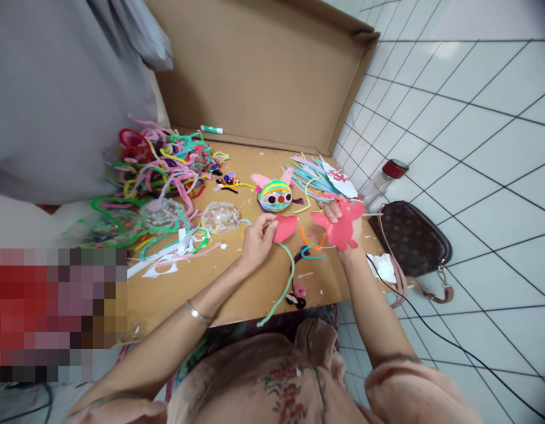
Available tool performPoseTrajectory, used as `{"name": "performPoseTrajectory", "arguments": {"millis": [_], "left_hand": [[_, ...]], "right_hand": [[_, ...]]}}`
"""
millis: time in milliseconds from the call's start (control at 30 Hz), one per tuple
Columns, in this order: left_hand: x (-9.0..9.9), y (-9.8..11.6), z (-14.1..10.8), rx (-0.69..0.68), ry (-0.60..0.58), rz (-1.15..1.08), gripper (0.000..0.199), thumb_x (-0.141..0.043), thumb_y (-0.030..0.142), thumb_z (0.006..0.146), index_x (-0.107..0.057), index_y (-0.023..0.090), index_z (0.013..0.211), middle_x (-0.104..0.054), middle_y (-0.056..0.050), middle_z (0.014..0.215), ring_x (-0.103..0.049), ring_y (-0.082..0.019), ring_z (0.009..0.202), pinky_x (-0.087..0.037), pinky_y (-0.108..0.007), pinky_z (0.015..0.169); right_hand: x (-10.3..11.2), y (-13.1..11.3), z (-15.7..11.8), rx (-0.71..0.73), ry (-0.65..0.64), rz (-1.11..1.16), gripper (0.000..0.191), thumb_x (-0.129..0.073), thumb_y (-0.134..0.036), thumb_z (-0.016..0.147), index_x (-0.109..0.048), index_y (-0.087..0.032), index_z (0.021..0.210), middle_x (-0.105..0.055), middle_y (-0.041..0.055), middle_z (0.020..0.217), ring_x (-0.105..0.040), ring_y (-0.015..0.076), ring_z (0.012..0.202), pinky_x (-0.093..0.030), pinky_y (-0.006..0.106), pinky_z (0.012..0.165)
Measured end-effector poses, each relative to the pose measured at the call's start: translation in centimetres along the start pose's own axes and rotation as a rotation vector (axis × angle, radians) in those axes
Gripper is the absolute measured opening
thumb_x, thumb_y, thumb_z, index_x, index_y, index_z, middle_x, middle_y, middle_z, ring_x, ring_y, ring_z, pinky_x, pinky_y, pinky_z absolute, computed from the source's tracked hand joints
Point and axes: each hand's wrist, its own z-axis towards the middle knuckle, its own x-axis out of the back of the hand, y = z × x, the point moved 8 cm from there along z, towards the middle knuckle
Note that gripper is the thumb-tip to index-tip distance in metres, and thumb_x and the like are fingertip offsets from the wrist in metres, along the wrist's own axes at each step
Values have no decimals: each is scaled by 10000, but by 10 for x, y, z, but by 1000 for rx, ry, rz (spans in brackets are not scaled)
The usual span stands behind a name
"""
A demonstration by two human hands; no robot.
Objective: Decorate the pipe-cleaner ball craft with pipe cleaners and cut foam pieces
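Pinched in my left hand [260, 237] is a small red paper piece [286, 228] with a curved edge. My right hand [333, 213] grips a larger red paper cutout [343, 228] with an irregular outline, which hides part of the hand. The two papers are apart. Beyond them sits a round colorful face craft [275, 195] with pink ears, black eyes and a red nose. A light green pipe cleaner [291, 271] curves below my left hand. Orange and teal pipe cleaner bits [314, 254] lie between my hands.
A tangled pile of pipe cleaners [166, 162] and a clear textured disc [221, 217] lie left. Pipe cleaner strips [305, 174], a red-lidded bottle [387, 176] and a brown bag [413, 235] are right. A glue stick [211, 129] lies near the cardboard wall [263, 70].
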Motion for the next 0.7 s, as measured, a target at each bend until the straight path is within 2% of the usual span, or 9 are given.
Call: {"name": "performPoseTrajectory", "arguments": {"millis": [100, 200, 300, 367, 467, 567, 633, 700], "left_hand": [[-2, -12, -1, 31, -21, -79, 213, -574, 387, 822, -544, 184, 879, -520, 38, 634, -465, -98, 552, -384, -212, 551], [-4, -21, 0, 44, -18, -153, 213, -626, 356, 760, -517, 191, 838, -623, -9, 760, -594, -123, 682, -474, -239, 660], [-2, -22, 1, -4, 5, -142, 197, -651, 312, 723, -496, 193, 742, -686, -63, 884, -651, -156, 825, -514, -288, 780], [1, -18, 3, -59, 15, -93, 169, -641, 282, 733, -500, 191, 710, -697, -74, 902, -657, -164, 856, -516, -306, 811], [8, -6, 3, -184, 24, -4, 140, -621, 244, 761, -508, 191, 697, -703, -72, 894, -657, -167, 869, -513, -319, 827], [13, 4, 1, -295, 24, 84, 141, -604, 216, 796, -507, 192, 696, -704, -68, 892, -654, -163, 861, -511, -319, 813], [14, 7, 0, -339, 20, 140, 134, -587, 198, 820, -514, 191, 709, -700, -71, 901, -652, -161, 859, -511, -315, 801], [15, 9, -1, -381, 17, 183, 129, -567, 177, 836, -519, 188, 717, -696, -73, 906, -650, -158, 857, -510, -310, 791]], "right_hand": [[8, -5, 8, 33, 73, -67, 197, -581, -424, 764, -449, -280, 736, -325, -71, 545, -357, 132, 468, -428, 292, 543], [26, -25, 26, 181, 230, -211, 143, -551, -323, 730, -423, -273, 771, -439, -66, 554, -490, 142, 542, -471, 284, 605], [50, -56, 48, 364, 472, -514, 141, -478, -217, 718, -359, -270, 772, -528, -50, 658, -592, 148, 654, -507, 287, 658], [60, -71, 64, 433, 549, -701, 167, -448, -155, 705, -339, -271, 757, -558, -34, 758, -628, 155, 769, -528, 310, 727], [69, -71, 85, 404, 508, -817, 231, -519, -66, 632, -441, -259, 733, -609, -8, 903, -607, 179, 1020, -497, 342, 916], [65, -52, 79, 351, 463, -910, 292, -566, 2, 563, -568, -230, 740, -622, 10, 1009, -523, 200, 1172, -417, 349, 1041], [49, -33, 61, 326, 417, -927, 280, -609, -32, 597, -614, -233, 792, -630, 1, 1020, -539, 183, 1126, -455, 321, 975], [24, -1, 42, 189, 267, -848, 146, -651, -165, 701, -638, -240, 825, -649, -8, 879, -602, 155, 889, -501, 270, 778]]}}
